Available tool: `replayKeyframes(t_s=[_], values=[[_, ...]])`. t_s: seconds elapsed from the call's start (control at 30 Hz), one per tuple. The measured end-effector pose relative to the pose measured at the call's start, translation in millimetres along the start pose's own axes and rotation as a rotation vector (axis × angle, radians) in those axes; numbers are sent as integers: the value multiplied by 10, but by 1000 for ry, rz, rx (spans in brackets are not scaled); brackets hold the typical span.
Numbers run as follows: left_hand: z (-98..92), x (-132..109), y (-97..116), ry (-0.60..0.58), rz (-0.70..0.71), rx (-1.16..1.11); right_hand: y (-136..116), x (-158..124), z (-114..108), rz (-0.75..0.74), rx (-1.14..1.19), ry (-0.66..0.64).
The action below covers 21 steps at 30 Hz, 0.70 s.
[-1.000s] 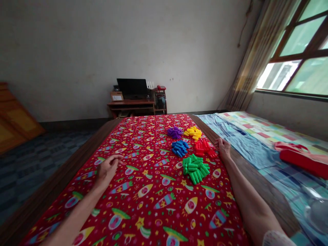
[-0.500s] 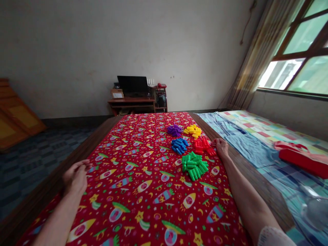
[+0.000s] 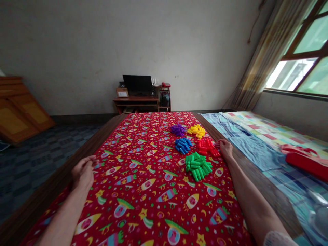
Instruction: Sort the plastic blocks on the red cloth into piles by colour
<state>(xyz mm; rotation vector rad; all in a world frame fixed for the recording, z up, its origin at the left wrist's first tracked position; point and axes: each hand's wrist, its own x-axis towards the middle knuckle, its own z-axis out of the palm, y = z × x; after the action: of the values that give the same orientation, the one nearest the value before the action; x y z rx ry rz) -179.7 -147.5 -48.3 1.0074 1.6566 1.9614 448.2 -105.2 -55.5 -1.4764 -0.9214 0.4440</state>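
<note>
My left hand (image 3: 84, 169) rests at the left edge of the red cloth (image 3: 153, 212), fingers loosely curled together with nothing visible in them. On the right edge lies my right hand (image 3: 225, 149), also closed and seemingly holding nothing, just beside a pile of red plastic pieces (image 3: 205, 147). Whether its fingertips touch that pile I cannot tell. Nearer to me is a pile of green pieces (image 3: 198, 166). Piles of blue pieces (image 3: 182, 146), purple pieces (image 3: 178, 130) and yellow pieces (image 3: 196, 131) lie farther back, sorted by colour.
The cloth covers a dark wooden table (image 3: 102, 136). A bed (image 3: 256, 140) with a red bag (image 3: 304, 165) adjoins it on the right. Beyond the far end stands a desk (image 3: 135, 99) with a monitor (image 3: 137, 85). A wooden cabinet (image 3: 23, 109) is at left.
The view has turned slightly left, so the whole scene sits a little farther right. Both hands and the coloured piles keep their places on the table.
</note>
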Motion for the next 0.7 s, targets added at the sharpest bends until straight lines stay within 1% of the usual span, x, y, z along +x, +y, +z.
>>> replayKeyframes(t_s=[0.17, 0.23, 0.33, 0.43, 0.5, 0.63, 0.7], values=[[7, 4, 89, 228, -89, -124, 29, 4, 0, -16, -22, 1], [4, -6, 142, 284, -136, -155, 37, 7, 1, -19, -17, -7], [3, -41, 229, 336, -216, -193, 32, 8, 6, 3, 0, -12], [5, -70, 282, 340, -238, -223, 27, 4, 6, 10, 1, -7], [-1, -65, 277, 315, -244, -201, 35, 1, 1, -9, -4, -11], [-47, 11, 153, 263, -218, -123, 73, 11, -12, -44, -39, -23], [-83, 61, 62, 229, -140, -84, 98, 26, -16, -52, -62, -24]])
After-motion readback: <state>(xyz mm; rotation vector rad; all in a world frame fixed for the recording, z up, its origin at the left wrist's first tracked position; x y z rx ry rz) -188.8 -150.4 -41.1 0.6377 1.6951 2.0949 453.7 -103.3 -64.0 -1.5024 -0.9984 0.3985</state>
